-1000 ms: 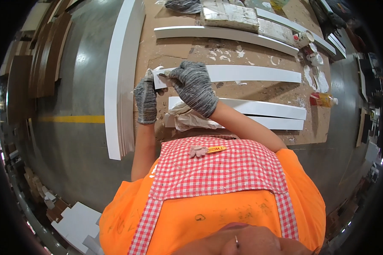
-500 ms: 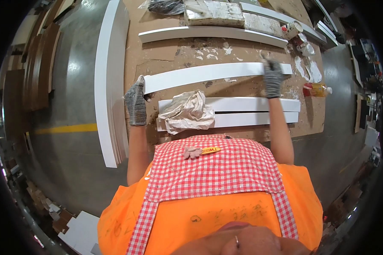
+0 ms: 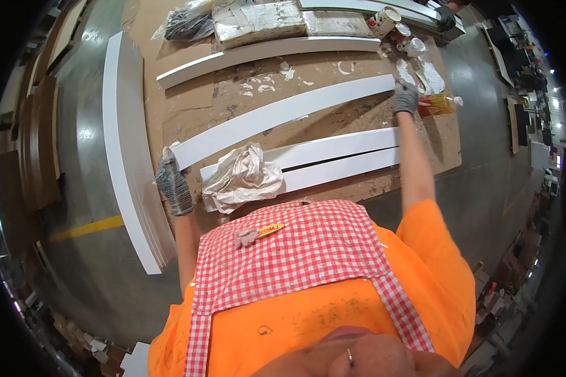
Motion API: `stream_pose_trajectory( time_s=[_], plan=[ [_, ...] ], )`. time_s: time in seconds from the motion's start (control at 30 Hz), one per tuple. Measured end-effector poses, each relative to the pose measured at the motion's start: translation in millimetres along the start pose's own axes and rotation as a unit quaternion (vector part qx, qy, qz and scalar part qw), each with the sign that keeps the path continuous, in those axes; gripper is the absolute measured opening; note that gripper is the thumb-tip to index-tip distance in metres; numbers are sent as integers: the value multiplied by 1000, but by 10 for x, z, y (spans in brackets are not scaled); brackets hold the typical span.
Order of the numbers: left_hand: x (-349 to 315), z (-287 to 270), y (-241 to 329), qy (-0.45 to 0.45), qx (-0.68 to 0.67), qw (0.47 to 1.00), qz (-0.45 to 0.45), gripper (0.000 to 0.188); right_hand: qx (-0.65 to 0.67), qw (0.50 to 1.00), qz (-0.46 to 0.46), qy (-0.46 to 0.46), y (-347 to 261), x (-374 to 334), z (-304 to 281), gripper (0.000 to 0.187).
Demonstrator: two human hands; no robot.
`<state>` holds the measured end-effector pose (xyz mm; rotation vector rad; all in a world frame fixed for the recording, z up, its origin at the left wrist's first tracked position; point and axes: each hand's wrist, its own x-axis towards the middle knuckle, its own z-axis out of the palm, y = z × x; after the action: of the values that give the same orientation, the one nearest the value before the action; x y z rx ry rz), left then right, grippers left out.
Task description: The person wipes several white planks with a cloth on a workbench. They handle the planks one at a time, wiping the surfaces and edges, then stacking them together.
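Note:
A long white board (image 3: pixel 283 117) spans between my two hands over the worktable. My left hand (image 3: pixel 173 182), in a grey knit glove, is closed around its left end. At the opposite end, my right hand (image 3: pixel 406 98), gloved alike, grips the tip with its fingers partly hidden. Nearer to me lie two more white boards, a farther one (image 3: pixel 339 145) and a closer one (image 3: pixel 346 168), with a narrow dark gap between them. A crumpled off-white cloth (image 3: pixel 245 179) covers their left ends.
Stacked white boards (image 3: pixel 121 151) line the left side of the cardboard-covered table (image 3: pixel 198 110). Beyond lie another white board (image 3: pixel 270 53) and paint-smeared blocks (image 3: pixel 258 24). Cans (image 3: pixel 383 22) and a bottle of reddish liquid (image 3: pixel 437 105) stand right. Another person's dark-gloved hand (image 3: pixel 446 19) shows at far right.
My right hand has moved from over the board, near its right end, out to the tip. The whole view has turned and shifted. My left hand stays on the left end.

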<state>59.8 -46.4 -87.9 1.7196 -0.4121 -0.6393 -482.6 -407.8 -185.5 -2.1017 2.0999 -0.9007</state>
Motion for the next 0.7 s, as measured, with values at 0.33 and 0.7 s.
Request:
stream_pose_trajectory(
  time_s=[0.33,0.7],
  plan=[
    [349,-58,-1,-101,-113,985,-79,39,154,976,102,-110,-42,225,36,33],
    [382,-176,-124,-78,-404,909,75,34,412,875,225,-114,41,-150,16,33]
  ],
)
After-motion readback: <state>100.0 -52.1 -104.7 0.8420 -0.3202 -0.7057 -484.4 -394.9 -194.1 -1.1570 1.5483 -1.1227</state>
